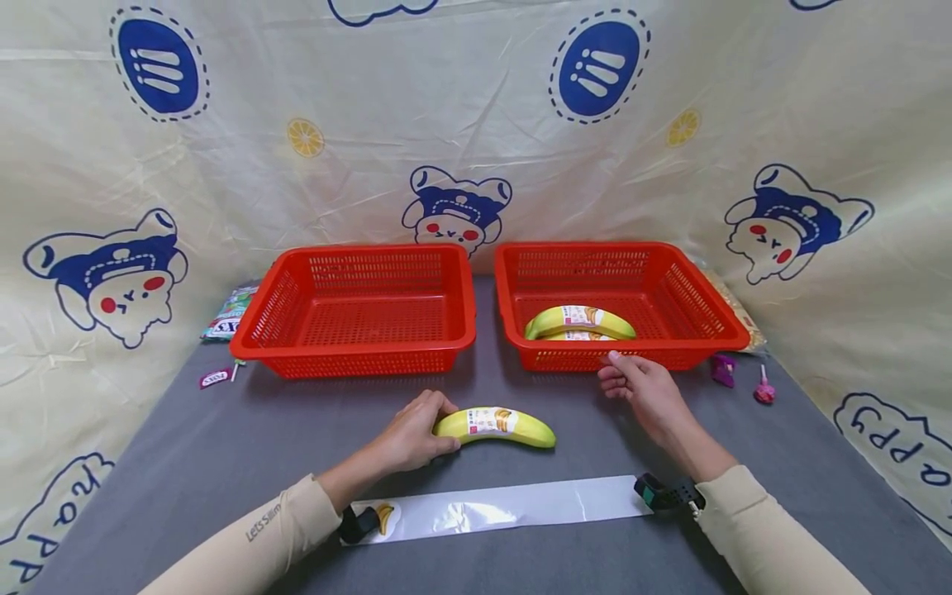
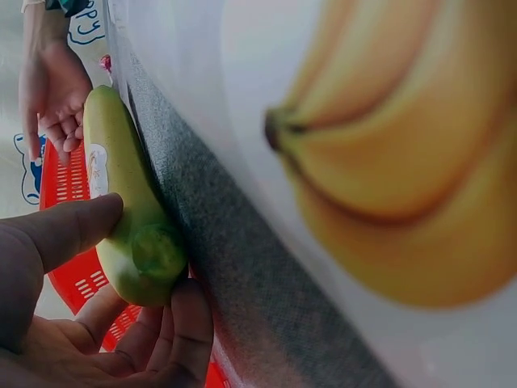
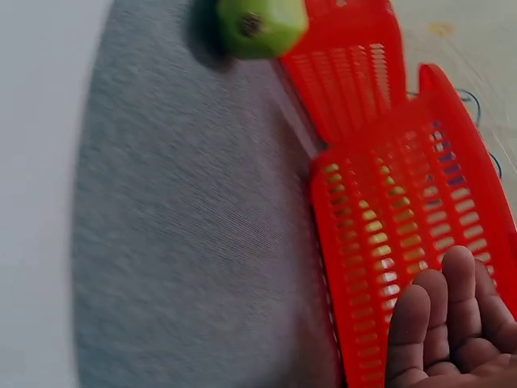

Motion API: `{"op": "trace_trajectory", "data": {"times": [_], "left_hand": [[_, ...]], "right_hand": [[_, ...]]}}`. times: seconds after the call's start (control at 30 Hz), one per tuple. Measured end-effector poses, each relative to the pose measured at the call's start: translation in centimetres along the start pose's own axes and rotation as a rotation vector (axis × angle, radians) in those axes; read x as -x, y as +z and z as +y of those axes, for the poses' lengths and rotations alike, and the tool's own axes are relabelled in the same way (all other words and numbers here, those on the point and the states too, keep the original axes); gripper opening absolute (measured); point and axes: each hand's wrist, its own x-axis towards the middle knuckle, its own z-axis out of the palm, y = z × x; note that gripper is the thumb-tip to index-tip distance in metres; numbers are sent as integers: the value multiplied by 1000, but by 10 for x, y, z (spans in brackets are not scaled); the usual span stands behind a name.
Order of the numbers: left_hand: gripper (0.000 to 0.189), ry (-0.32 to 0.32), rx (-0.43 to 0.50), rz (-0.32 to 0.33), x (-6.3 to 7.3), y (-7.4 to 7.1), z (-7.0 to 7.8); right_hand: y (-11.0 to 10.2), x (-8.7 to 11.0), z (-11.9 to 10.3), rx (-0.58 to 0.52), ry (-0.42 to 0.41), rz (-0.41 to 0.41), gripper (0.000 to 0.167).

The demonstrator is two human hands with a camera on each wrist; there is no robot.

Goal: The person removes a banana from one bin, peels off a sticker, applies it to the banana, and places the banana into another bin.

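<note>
A yellow-green banana (image 1: 513, 425) with a printed label band lies on the grey table in front of the two baskets. My left hand (image 1: 418, 430) grips its left end; in the left wrist view the thumb (image 2: 77, 230) presses one side and the fingers (image 2: 190, 323) curl round the other. My right hand (image 1: 641, 394) holds nothing, its fingers loosely bent just before the front wall of the right red basket (image 1: 654, 354). Inside that basket, two labelled bananas (image 1: 595, 318) are stacked near the front.
The left red basket (image 1: 357, 361) stands beside the right one. A white strip (image 1: 521, 506) with a banana picture lies nearest me. Snack packs (image 1: 230, 314) and small wrapped sweets (image 1: 216, 378) lie at the left; a purple sweet (image 1: 722, 370) and a pink lollipop (image 1: 763, 388) lie at the right.
</note>
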Motion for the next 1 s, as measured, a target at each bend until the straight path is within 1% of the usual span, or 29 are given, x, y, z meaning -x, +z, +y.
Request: {"op": "trace_trajectory", "data": {"times": [0.07, 0.17, 0.27, 0.33, 0.53, 0.67, 0.9, 1.0], "left_hand": [[34, -2, 2, -1, 0, 0, 0], [34, -2, 2, -2, 1, 1, 0], [34, 5, -3, -4, 1, 0, 0], [34, 4, -4, -7, 1, 0, 1], [34, -7, 8, -10, 1, 0, 2], [34, -2, 7, -3, 2, 0, 2], [34, -12, 9, -14, 2, 0, 2], [34, -14, 12, -15, 2, -1, 3]], "right_hand": [[-5, -1, 0, -81, -3, 17, 56], [-10, -3, -1, -190, -7, 33, 42], [-14, -5, -1, -261, -17, 39, 31], [-16, -6, 0, -288, -17, 41, 29], [-19, -8, 0, -310, -9, 62, 31], [-20, -9, 0, -324, -2, 68, 31], [-19, -10, 1, -339, -15, 74, 32], [-19, -10, 1, -342, -19, 72, 30]]}}
